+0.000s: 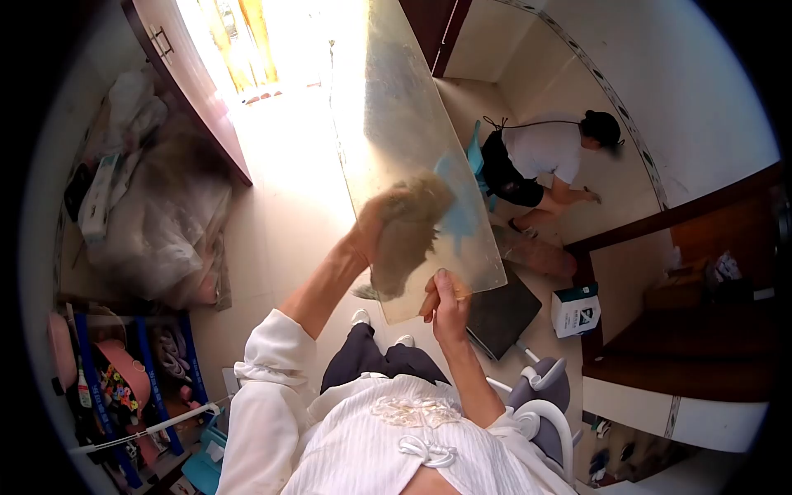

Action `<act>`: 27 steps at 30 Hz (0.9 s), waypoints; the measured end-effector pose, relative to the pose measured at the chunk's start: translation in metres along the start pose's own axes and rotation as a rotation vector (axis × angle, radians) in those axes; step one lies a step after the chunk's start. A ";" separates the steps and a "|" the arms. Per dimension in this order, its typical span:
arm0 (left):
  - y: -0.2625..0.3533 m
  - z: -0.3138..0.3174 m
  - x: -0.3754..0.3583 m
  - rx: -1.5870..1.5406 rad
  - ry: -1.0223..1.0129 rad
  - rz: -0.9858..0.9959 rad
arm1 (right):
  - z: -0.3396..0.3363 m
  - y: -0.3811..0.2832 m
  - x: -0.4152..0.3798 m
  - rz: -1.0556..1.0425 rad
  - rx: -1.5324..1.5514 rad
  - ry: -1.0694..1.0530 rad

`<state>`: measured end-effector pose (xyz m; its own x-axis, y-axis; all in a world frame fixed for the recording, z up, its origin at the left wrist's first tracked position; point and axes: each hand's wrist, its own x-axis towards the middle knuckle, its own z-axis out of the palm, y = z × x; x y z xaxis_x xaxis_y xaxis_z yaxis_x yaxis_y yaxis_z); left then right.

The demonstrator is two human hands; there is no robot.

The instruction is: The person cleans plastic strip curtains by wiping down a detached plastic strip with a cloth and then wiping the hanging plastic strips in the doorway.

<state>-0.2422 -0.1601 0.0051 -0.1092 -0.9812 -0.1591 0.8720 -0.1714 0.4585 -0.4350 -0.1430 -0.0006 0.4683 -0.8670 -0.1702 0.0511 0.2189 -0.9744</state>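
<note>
A large clear sheet (404, 115), cloudy in places, stands tilted in front of me and stretches away toward the bright doorway. My right hand (448, 305) grips its near edge, thumb on the side facing me. At the sheet's left edge, the fingers of my left hand (381, 219) are closed on a bunched grey-brown cloth (408, 243). The cloth lies against the sheet, and a bit of it sticks out past the left edge. Part of my left hand's fingers is hidden in the cloth. A light blue shape (458, 202) shows through the sheet.
To the right a co-worker (540, 153) in a dark cap sits low by the wall. A dark flat board (505, 312) and a white-and-green box (575, 311) are on the floor. Plastic-wrapped goods (161, 223) stand left, beside an open door (194, 82). A grey chair (544, 388) is close at my right.
</note>
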 end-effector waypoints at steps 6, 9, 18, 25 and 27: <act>-0.074 0.007 -0.039 -0.082 0.087 -0.257 | -0.024 0.012 0.008 -0.200 -0.204 0.140; -0.036 0.008 -0.035 -0.169 0.405 0.049 | -0.023 0.013 -0.001 -0.282 -0.296 0.201; -0.009 0.030 -0.026 0.475 0.456 0.152 | -0.033 0.026 -0.004 -0.315 -0.353 0.129; -0.147 -0.023 -0.063 0.453 0.424 0.024 | -0.049 0.052 -0.002 -0.210 -0.343 0.073; -0.166 -0.012 -0.069 0.474 0.386 -0.018 | -0.055 0.050 0.002 -0.265 -0.335 0.058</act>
<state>-0.3734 -0.0631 -0.0704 0.1363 -0.8900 -0.4352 0.5547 -0.2954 0.7779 -0.4798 -0.1579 -0.0574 0.4270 -0.8993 0.0941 -0.1309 -0.1645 -0.9776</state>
